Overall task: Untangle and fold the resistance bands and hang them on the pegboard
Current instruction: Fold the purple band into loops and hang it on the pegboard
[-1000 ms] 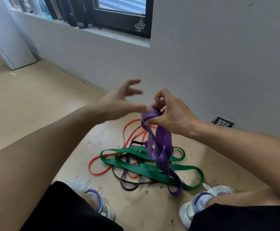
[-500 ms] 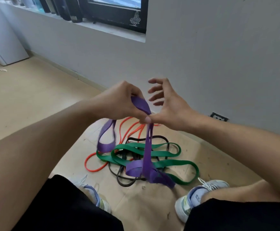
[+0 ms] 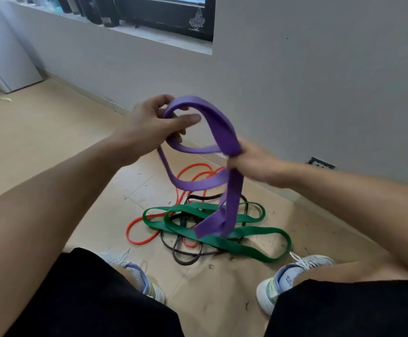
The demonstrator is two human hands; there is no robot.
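purple band (image 3: 224, 132) arcs between hands, tail hanging onto green band (image 3: 246, 242) | left hand (image 3: 154, 122) clutches upper loop | right hand (image 3: 254, 161) pinches fold, nearer the hanging tail | long axis vertical

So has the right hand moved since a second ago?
Yes. The right hand has dropped and shifted right, now close to the wall socket, gripping the wide purple rubber band.
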